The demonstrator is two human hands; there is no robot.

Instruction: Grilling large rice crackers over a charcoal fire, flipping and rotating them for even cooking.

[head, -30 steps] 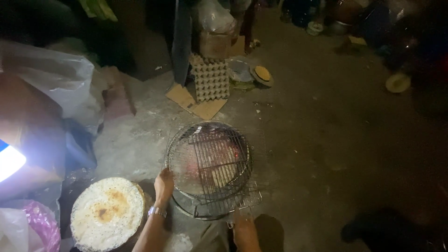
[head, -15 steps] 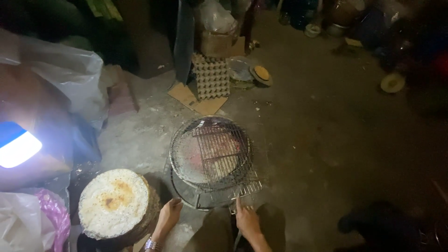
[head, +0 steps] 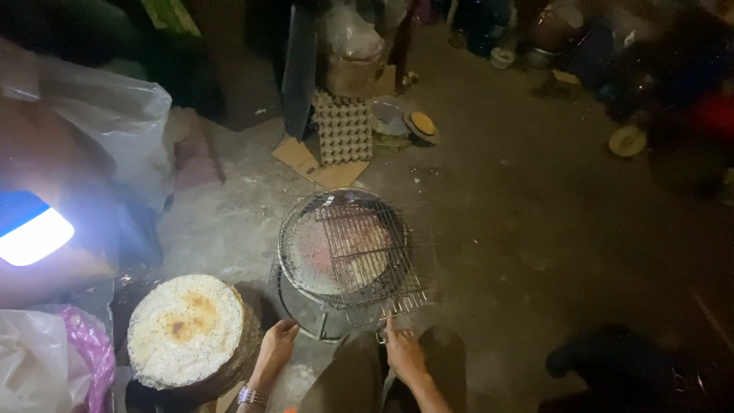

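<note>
Resting on the floor, a round grill (head: 344, 248) was touched at its near rack edge by the right hand (head: 403, 353); the left hand (head: 275, 348) lay open, empty, beside stacked crackers (head: 186, 329).

A grey egg tray (head: 343, 128) is propped upright at the back of a dim concrete floor (head: 535, 229), with flattened cardboard pieces (head: 317, 164) laid at its foot. A round metal lid (head: 388, 117) is seen just beside the tray. A white plastic bag (head: 115, 122) is bunched at the left, above a glowing blue and white lamp (head: 32, 233). A pink plastic bag (head: 84, 352) is crumpled in the lower left corner.
</note>
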